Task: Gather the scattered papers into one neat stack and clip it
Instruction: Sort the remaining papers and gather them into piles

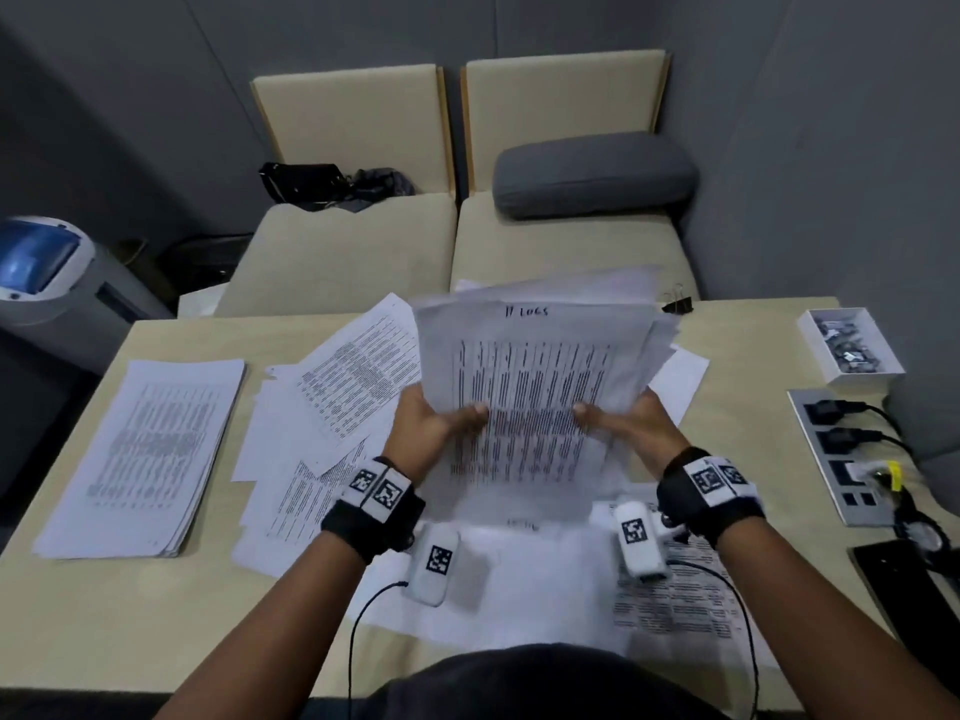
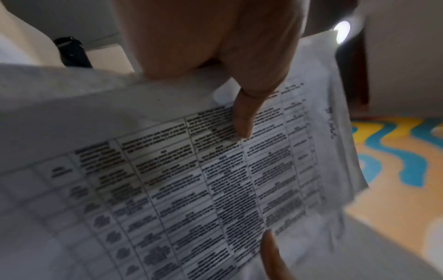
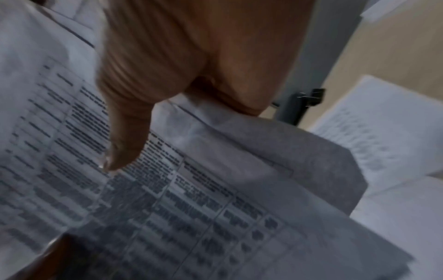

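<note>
I hold a loose bundle of printed sheets [image 1: 535, 376] raised above the table's middle, its top page headed by handwriting. My left hand [image 1: 441, 418] grips its left edge, thumb on the front page [image 2: 242, 121]. My right hand [image 1: 623, 418] grips the right edge, thumb pressed on the print [image 3: 124, 144]. The sheets behind are fanned and uneven. More loose papers [image 1: 332, 397] lie scattered under and left of the bundle, others near my body [image 1: 670, 600]. A black binder clip [image 1: 678, 304] sits at the table's far edge [image 3: 311, 96].
A tidy separate paper stack [image 1: 140, 454] lies at the table's left. At the right stand a white box of small parts [image 1: 847, 345], a power strip with plugs [image 1: 841, 449] and a dark flat device [image 1: 909, 579]. Beige sofa seats [image 1: 457, 236] lie beyond the table.
</note>
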`<act>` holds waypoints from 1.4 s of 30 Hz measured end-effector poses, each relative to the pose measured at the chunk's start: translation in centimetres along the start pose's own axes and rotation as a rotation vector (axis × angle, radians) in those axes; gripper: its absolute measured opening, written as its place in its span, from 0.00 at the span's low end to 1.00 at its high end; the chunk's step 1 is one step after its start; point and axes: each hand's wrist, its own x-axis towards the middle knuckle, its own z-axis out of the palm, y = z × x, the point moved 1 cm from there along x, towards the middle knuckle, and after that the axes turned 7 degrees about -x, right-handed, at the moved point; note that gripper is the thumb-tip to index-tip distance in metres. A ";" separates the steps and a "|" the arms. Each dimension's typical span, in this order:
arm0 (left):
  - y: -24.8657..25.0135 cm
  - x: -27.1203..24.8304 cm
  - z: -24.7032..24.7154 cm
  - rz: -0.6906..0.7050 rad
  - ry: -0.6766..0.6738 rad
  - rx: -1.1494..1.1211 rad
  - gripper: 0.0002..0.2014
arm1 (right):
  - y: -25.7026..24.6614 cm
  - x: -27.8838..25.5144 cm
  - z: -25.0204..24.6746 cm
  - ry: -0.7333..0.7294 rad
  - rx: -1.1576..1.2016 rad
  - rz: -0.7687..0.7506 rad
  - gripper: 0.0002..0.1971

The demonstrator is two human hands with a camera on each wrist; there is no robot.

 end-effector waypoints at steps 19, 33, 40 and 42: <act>2.9 -0.9 -2.7 0.159 0.047 -0.063 0.15 | -3.1 -1.6 4.3 0.068 0.232 -0.307 0.27; 1.1 0.8 -3.1 0.064 0.228 -0.001 0.10 | -2.9 -1.1 7.2 0.101 0.159 -0.036 0.14; -5.5 -3.0 -6.0 -0.089 0.179 0.364 0.13 | 3.5 -1.2 12.4 -0.177 -0.130 0.140 0.19; -5.8 -2.9 -7.0 -0.135 0.222 0.380 0.07 | 5.4 -1.5 13.0 -0.239 -0.238 0.164 0.22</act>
